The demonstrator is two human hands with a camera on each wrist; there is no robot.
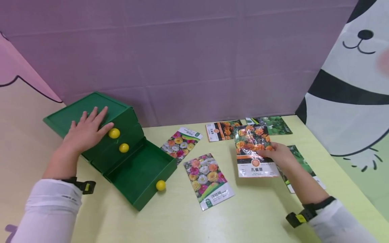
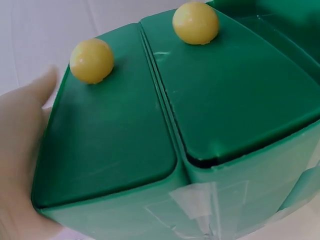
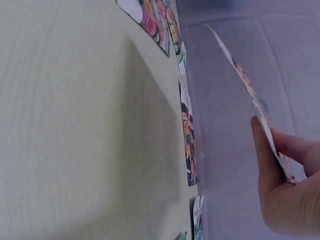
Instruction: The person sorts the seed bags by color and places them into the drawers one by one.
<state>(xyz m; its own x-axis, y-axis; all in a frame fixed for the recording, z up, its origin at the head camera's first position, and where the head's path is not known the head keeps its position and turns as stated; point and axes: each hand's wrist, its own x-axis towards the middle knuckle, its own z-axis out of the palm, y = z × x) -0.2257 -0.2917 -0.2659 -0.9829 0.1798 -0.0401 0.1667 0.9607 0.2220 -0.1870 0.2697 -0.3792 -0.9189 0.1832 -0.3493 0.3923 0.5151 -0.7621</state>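
Faces purple cloth (image 1: 188, 64) across the top of the head view, over a pale table (image 1: 182, 224) below. Has a green box (image 1: 103, 152) at left, with its lowest drawer (image 1: 143, 167) pulled out. Rests the left hand (image 1: 85, 133) on top of the box, clasping nothing, with fingers spread. Pinches with the right hand (image 1: 282, 155), right of centre, an orange-flower packet (image 1: 251, 148) lifted above the table. Has two rose-patterned packets (image 1: 209, 180) lying near centre, and yellow knobs (image 1: 124, 147) on the box at left.

The held packet (image 1: 251, 153) is floral orange and white.
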